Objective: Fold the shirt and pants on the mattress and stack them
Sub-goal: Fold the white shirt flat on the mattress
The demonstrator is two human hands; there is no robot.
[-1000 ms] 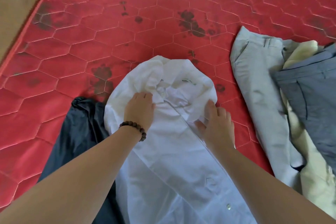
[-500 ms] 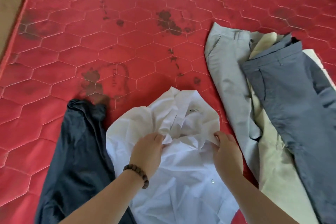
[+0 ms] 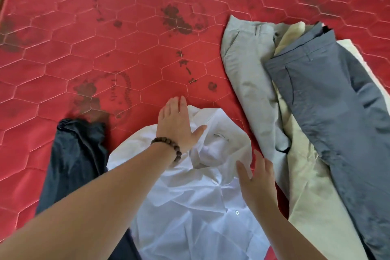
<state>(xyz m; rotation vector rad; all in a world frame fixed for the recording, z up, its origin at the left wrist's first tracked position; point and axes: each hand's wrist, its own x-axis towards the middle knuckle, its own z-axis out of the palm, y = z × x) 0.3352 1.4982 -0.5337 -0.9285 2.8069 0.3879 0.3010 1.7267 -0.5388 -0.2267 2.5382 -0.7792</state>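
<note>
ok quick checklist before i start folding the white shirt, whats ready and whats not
1. White shirt flat: not ok, the collar area is crumpled.
2. Left hand free: ok, fingers straight, resting on the shirt's top.
3. Right hand free: ok, open at the shirt's right side.
4. Shirt clear of other clothes: not ok, its left edge overlaps the dark pants.
5. Bare mattress beyond the collar: ok.
6. Sleeves laid out: cannot tell.
</note>
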